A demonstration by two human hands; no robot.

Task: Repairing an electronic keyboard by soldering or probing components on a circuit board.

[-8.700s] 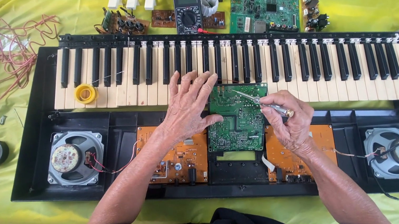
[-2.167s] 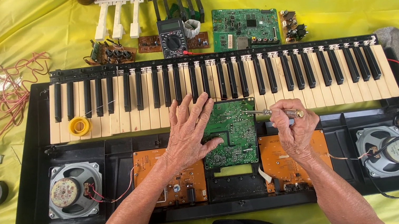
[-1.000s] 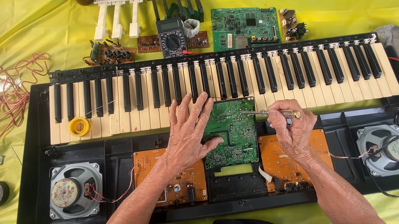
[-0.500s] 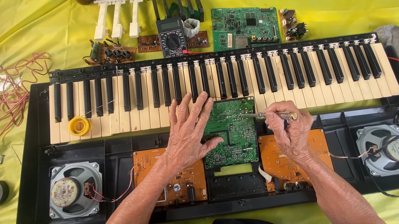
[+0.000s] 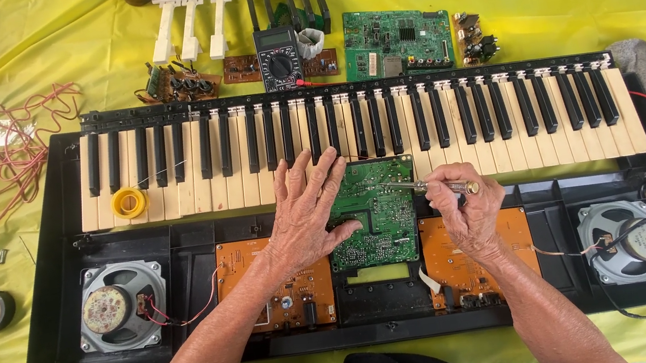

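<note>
Head view: multimeter (image 5: 280, 57) beyond keyboard (image 5: 164, 159).

1. Only screen I see: small grey rectangular display on the black multimeter (image 5: 279, 57), at 12 o'clock from my hands, just above the keys' top edge. Looks blank; too small to tell more.
2. It sits above the meter's round dial, w/ brown boards at 3 and 9 o'clock of the meter.
3. No pkgs, signs or stick-on labels that I can make out elsewhere.
</note>
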